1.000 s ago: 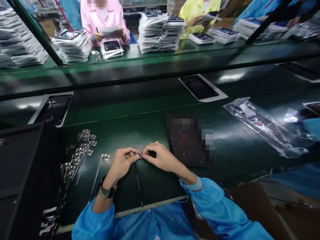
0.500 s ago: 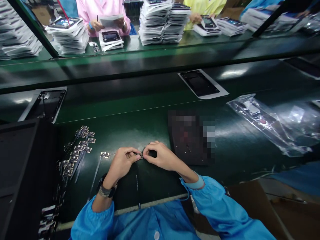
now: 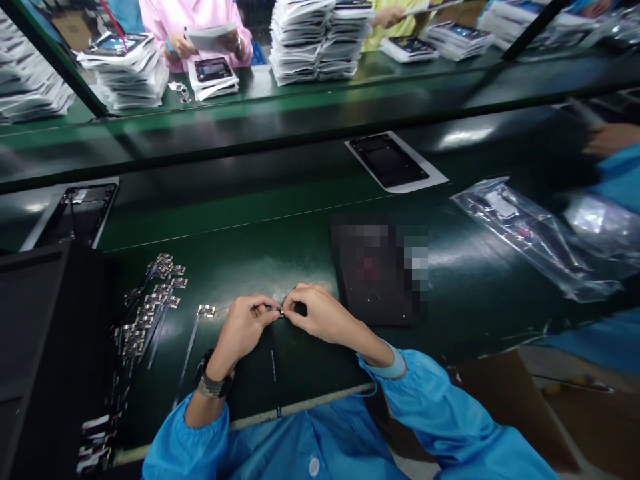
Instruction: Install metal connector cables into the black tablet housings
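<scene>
Both my hands meet over the green work surface. My left hand (image 3: pixel 247 323) pinches a small circuit board (image 3: pixel 277 309) between thumb and fingers. My right hand (image 3: pixel 317 313) has its thumb and forefinger closed at the board's right end; whether it grips the board or some tiny part on it is too small to tell. A thin dark ribbon cable (image 3: pixel 273 365) runs from below the fingertips toward the front edge. Left of my left hand lies a similar board with a ribbon cable (image 3: pixel 206 311). Several more such boards (image 3: pixel 145 313) form a pile farther left.
A black tray (image 3: pixel 55 320) stands at the left. Right of my hands is a dark pad (image 3: pixel 377 280), partly pixelated. Phone-like frames (image 3: pixel 395 160) lie on white sheets behind. Clear plastic bags (image 3: pixel 530 233) are at the right, near a co-worker's blurred hand (image 3: pixel 613 139).
My hands keep the same pinch on the board. A co-worker's blue-sleeved arm has come in from the right beside the plastic bags. Across the bench, the yellow-sleeved person has lifted a sheet-like item.
</scene>
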`<control>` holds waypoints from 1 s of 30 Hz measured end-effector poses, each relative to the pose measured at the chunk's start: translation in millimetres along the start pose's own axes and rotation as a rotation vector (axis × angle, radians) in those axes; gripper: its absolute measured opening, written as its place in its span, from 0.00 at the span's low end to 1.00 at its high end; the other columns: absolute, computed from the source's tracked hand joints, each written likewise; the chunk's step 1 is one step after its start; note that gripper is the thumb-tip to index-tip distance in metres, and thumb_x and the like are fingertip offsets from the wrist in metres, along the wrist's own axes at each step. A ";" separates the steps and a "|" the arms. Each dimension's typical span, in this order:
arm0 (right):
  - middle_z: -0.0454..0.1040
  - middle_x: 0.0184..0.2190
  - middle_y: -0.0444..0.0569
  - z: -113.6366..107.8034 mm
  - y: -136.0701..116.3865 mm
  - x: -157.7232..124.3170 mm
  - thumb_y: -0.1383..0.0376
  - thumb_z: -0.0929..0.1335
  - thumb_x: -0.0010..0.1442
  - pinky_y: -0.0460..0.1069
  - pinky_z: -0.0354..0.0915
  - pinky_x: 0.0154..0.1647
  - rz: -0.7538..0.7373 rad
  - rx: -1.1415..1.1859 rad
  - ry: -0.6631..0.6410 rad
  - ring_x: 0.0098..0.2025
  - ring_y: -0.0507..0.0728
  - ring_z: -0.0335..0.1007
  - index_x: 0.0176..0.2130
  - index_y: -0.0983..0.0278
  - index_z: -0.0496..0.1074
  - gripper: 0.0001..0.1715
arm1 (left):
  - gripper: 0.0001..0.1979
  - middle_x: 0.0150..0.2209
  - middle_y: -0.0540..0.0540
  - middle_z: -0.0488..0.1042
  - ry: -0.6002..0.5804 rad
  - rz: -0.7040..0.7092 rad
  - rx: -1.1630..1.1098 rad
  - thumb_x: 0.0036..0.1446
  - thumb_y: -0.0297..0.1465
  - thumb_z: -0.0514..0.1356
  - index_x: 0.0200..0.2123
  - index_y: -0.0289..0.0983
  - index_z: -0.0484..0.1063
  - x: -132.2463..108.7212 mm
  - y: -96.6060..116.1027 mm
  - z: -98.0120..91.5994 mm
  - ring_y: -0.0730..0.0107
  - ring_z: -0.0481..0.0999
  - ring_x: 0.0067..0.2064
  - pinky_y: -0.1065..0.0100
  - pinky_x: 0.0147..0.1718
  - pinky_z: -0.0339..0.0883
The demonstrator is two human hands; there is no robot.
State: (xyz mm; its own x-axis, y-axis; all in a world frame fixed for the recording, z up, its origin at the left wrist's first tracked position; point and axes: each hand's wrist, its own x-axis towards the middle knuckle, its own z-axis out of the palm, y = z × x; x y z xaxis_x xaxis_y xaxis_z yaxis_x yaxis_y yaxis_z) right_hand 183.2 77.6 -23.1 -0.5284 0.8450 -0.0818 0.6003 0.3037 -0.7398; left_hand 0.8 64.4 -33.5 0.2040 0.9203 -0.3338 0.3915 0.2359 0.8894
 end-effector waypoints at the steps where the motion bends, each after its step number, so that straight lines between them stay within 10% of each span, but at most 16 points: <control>1: 0.77 0.27 0.46 0.4 -0.2 -0.1 0.75 0.68 0.56 0.49 0.60 0.38 0.014 0.010 0.002 0.34 0.56 0.70 0.29 0.63 0.73 0.09 | 0.09 0.18 0.51 0.68 0.002 0.000 0.005 0.49 0.33 0.63 0.30 0.35 0.79 0.0 0.0 0.4 0.73 0.63 0.23 0.71 0.24 0.54; 30: 0.80 0.27 0.47 -8.1 12.8 3.7 0.66 0.73 0.50 0.47 0.67 0.37 0.087 0.547 -0.202 0.32 0.55 0.75 0.29 0.66 0.79 0.04 | 0.09 0.21 0.50 0.70 -0.230 0.000 -0.105 0.49 0.33 0.65 0.30 0.33 0.80 -1.3 3.1 -11.1 0.75 0.61 0.23 0.72 0.23 0.52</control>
State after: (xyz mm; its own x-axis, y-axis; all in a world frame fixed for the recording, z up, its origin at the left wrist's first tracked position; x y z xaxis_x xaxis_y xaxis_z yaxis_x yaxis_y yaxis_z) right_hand 193.7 88.2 -27.5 -0.6274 0.7396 -0.2436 0.2779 -0.0796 -0.9573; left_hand -8.2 67.4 -26.8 0.4077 0.8278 -0.3855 0.2986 0.2781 0.9130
